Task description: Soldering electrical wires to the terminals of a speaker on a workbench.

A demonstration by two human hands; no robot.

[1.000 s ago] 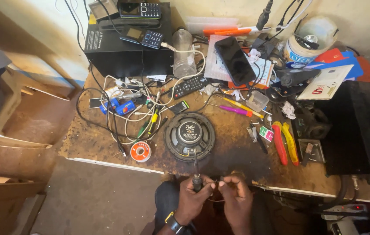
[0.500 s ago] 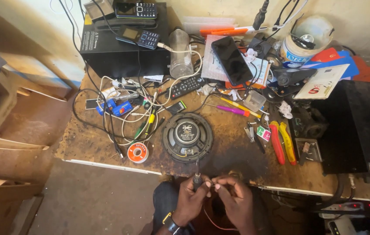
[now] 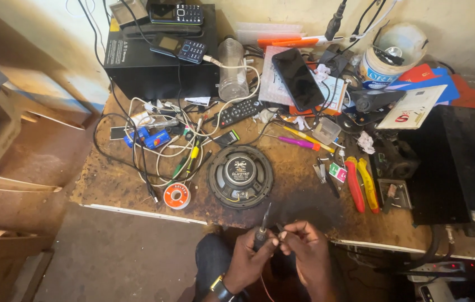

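My left hand [image 3: 248, 258] grips a dark soldering iron [image 3: 262, 226] whose tip points up toward the table edge. My right hand [image 3: 309, 256] pinches a thin wire end close to the iron's shaft; a red wire [image 3: 264, 284] trails down between my wrists. Both hands hover just off the near edge of the worn wooden table [image 3: 109, 182]. A round black speaker [image 3: 241, 176] lies face down on the table right above my hands. A small orange solder spool [image 3: 176, 196] sits to the speaker's left.
A black box [image 3: 159, 61] with phones on top stands at the back left beside a clear jar [image 3: 232, 70]. Tangled cables [image 3: 159, 145], a remote [image 3: 240, 112], a smartphone [image 3: 298, 78], red and yellow pliers [image 3: 360, 184] and a black amplifier [image 3: 464, 162] crowd the table.
My view has shifted slightly closer to the table. My hands stay together at the near edge, the iron still held upright by the wire.
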